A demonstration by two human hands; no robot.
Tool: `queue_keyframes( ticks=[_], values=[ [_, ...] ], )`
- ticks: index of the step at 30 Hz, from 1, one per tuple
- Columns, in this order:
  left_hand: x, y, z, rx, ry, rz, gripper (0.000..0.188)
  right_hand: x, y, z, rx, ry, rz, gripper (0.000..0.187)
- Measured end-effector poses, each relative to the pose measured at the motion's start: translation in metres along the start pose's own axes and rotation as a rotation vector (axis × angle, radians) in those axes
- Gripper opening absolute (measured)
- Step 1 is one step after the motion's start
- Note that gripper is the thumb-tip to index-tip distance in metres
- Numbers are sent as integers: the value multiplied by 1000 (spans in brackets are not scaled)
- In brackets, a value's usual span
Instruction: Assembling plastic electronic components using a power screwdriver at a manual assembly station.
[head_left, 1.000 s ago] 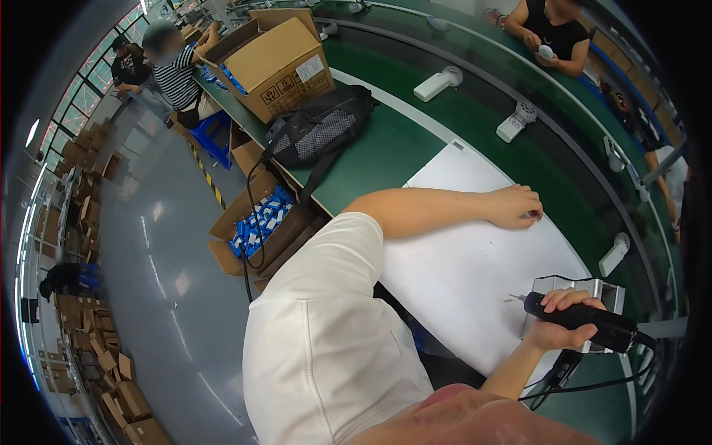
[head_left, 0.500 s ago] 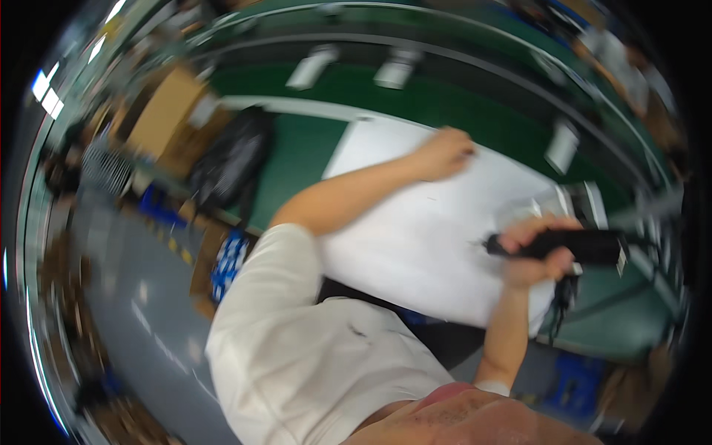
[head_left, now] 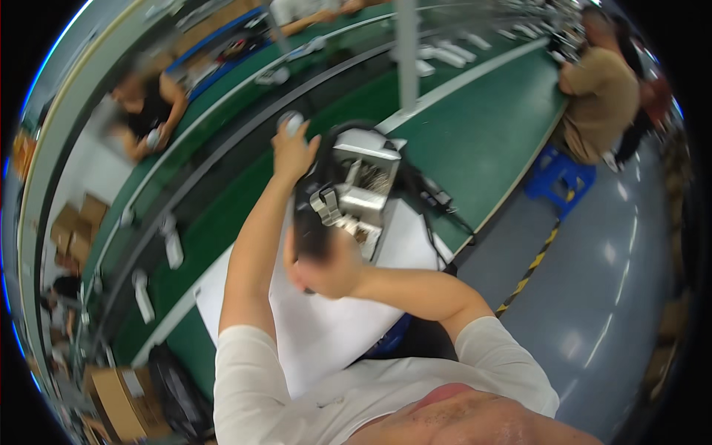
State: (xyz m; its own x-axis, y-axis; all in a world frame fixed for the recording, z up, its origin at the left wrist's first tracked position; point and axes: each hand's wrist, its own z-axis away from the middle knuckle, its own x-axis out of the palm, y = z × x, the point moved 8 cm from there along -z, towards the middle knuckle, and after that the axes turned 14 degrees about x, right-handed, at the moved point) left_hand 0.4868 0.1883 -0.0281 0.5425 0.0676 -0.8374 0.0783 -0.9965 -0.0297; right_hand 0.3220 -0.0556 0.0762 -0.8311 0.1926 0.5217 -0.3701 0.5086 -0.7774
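My left hand (head_left: 294,157) reaches out over the dark rail of the conveyor, its fingers curled round the rounded end of a white device (head_left: 294,121). Nearer to me, my right hand (head_left: 337,268) is wrapped round a black electric screwdriver (head_left: 311,233), blurred by motion. A silver metal clip (head_left: 324,206) shows beside the screwdriver. Just past it stands a metal parts tray (head_left: 362,199) with small screws in its compartments. The white sheet (head_left: 304,334) covers the bench under my arms.
More white devices (head_left: 171,245) lie along the green conveyor (head_left: 211,230). A grey post (head_left: 407,59) rises beyond the tray, and black cables (head_left: 434,194) lie to its right. Co-workers sit across the line and at far right, near a blue stool (head_left: 556,178). A black bag (head_left: 178,393) is at lower left.
My view has turned to the right. My left hand has gone from over the white sheet out to a white device. The screwdriver, still in my right hand, now points away from me.
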Motion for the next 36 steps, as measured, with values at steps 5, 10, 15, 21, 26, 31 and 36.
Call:
queue_keyframes(
  ticks=[5, 10, 15, 21, 26, 31, 36],
  values=[
    [34, -82, 11, -488, -102, 68, 47, -12, -10, -2, 74, 28, -4, 26],
    [-41, -80, 89, -833, 401, 1045, 74, -6, -36, -2, -153, -12, -5, 15],
    [-133, 58, 166, -545, 111, 1047, 45, -3, -35, 1, -147, -53, -103, 22],
    [-146, 156, 207, -936, 337, 1750, 49, -4, -35, 4, -248, -127, -92, 37],
    [-132, 151, 237, -951, 231, 1888, 39, 8, -34, -1, -159, -167, 12, 63],
    [-128, 151, 238, -1038, 253, 1932, 38, 10, -20, -3, -132, -218, 100, 68],
    [-124, 144, 243, -1009, 302, 1913, 41, 10, 0, -11, -113, -208, 187, 73]
  ],
)
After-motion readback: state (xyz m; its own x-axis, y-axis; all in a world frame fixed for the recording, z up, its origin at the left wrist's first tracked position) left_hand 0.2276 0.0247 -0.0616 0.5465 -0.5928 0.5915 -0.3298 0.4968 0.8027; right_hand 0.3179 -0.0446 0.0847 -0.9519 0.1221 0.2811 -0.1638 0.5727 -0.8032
